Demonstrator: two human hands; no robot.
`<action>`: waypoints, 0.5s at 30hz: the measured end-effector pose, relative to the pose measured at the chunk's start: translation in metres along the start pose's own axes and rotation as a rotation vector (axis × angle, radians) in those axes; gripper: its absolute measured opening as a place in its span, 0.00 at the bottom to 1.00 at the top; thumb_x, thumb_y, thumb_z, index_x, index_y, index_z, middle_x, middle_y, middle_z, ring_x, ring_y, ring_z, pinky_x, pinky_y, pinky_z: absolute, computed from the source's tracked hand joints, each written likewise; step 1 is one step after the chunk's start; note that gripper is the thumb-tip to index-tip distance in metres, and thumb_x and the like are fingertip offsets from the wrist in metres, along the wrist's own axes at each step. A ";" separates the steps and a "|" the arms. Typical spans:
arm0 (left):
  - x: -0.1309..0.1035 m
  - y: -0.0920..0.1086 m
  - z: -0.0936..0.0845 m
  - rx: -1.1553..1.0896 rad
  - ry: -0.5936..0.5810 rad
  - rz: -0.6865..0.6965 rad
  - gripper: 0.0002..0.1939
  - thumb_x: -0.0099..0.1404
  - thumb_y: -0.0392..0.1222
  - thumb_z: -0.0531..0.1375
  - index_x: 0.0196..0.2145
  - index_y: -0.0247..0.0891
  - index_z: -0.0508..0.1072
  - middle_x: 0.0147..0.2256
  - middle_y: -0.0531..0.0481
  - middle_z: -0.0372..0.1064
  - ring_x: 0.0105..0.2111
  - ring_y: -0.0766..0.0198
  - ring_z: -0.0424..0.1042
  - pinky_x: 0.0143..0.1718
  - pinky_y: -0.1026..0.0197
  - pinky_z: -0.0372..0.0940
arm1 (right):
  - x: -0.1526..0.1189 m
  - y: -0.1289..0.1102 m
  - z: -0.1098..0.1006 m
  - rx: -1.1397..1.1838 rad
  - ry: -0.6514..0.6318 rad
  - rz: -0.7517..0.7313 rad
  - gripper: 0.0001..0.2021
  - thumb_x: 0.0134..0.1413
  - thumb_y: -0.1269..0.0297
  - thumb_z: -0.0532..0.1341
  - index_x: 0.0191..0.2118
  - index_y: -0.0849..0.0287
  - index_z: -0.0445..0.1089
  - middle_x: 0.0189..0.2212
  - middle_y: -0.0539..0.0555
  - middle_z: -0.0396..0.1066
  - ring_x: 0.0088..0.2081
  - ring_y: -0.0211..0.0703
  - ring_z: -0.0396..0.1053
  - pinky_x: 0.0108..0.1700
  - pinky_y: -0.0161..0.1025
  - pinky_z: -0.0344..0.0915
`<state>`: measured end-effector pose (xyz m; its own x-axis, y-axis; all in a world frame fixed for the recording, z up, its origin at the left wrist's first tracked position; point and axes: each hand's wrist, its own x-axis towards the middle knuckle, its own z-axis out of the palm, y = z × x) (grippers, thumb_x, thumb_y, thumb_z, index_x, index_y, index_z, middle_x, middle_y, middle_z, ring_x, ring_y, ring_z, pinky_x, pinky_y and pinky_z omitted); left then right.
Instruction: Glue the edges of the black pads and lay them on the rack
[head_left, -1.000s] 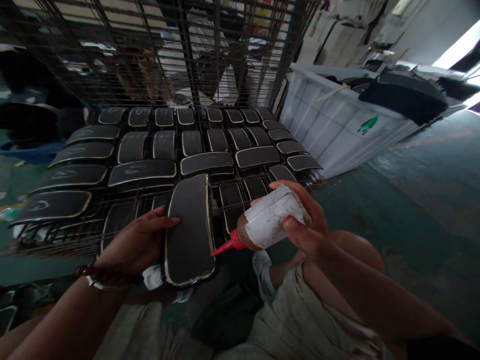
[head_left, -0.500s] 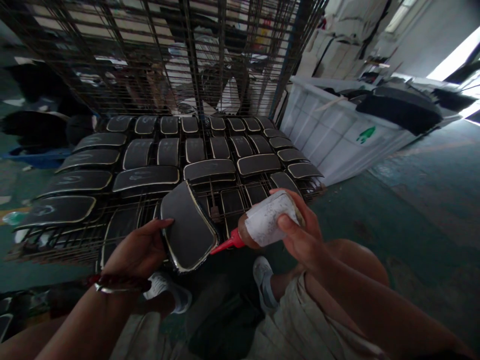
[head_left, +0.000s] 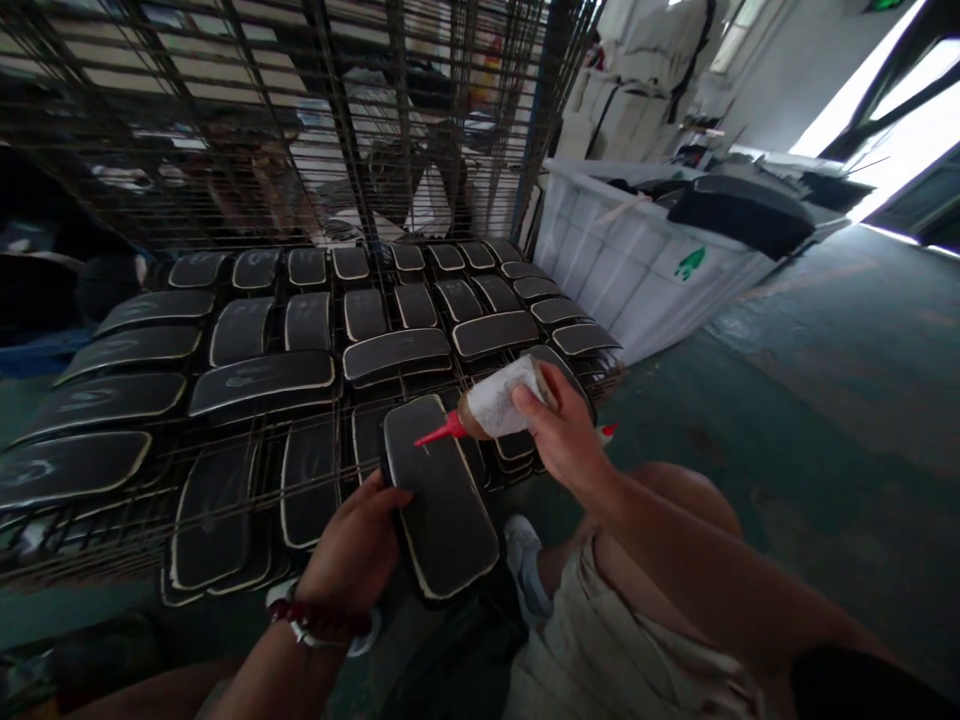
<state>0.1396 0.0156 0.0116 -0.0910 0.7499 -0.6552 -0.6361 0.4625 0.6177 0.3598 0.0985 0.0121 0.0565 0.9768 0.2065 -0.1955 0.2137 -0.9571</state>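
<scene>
My left hand (head_left: 358,545) grips a dark, rounded-corner panel (head_left: 442,510) by its left edge, with the thumb on its face. A pale line of what looks like glue runs around the panel's rim. In my right hand (head_left: 562,425) is a squeeze bottle (head_left: 499,398) with a pale, smudged label, brown contents and a red pointed nozzle. It is tipped to the left, its nozzle over the panel's upper part beside a small light mark. Whether the tip touches the surface I cannot tell.
Many similar pale-rimmed panels (head_left: 396,350) lie in rows on a wire rack (head_left: 262,490) ahead. An upright metal grid (head_left: 330,110) stands behind them. To the right is a large white bin (head_left: 622,260) holding dark pieces. My shoe (head_left: 523,548) is below the rack's front edge.
The panel has swung round and shifted right. The nozzle has gone from its lower right edge to its upper face. My view has turned to the right.
</scene>
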 end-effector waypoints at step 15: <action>-0.010 0.021 -0.014 0.119 -0.083 0.047 0.20 0.54 0.18 0.63 0.42 0.33 0.83 0.38 0.40 0.87 0.40 0.47 0.88 0.29 0.60 0.82 | 0.003 -0.003 -0.026 -0.202 -0.162 -0.129 0.30 0.57 0.40 0.76 0.60 0.47 0.73 0.50 0.54 0.75 0.47 0.51 0.72 0.49 0.45 0.72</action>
<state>0.1167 0.0108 0.0251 -0.0520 0.8065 -0.5889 -0.5372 0.4745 0.6973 0.3864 0.1000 0.0101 -0.0916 0.9346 0.3437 0.0030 0.3454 -0.9385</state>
